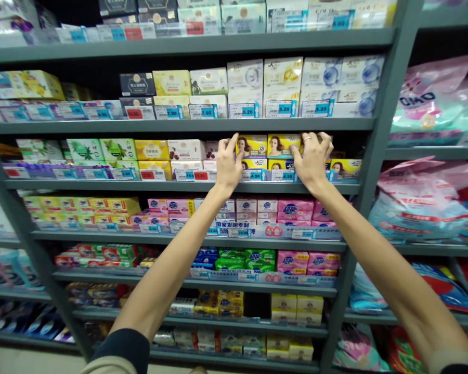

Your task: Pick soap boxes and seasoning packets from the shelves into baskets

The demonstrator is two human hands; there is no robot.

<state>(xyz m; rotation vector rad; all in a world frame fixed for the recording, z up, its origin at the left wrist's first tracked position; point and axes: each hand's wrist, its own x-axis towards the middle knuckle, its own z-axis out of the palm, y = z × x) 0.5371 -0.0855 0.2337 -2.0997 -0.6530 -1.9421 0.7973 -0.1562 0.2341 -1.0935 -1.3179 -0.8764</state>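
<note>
Green boxes (101,149) sit well left of the yellow boxes (252,146), same shelf row. A white box (186,149) is nearer, also left. Left hand (228,167) is open, fingers straight, thumb up, flat against the left side of the yellow boxes, touching, not wrapped round. The yellow boxes are stacked two high between both hands, with blue price tags (253,175) just below. Right hand (312,158) is on their right side, fingers spread loosely over the top right edge; firm grip unclear. Ring (307,138) on one finger. Pink bags (421,202) lie well right of the yellow boxes.
</note>
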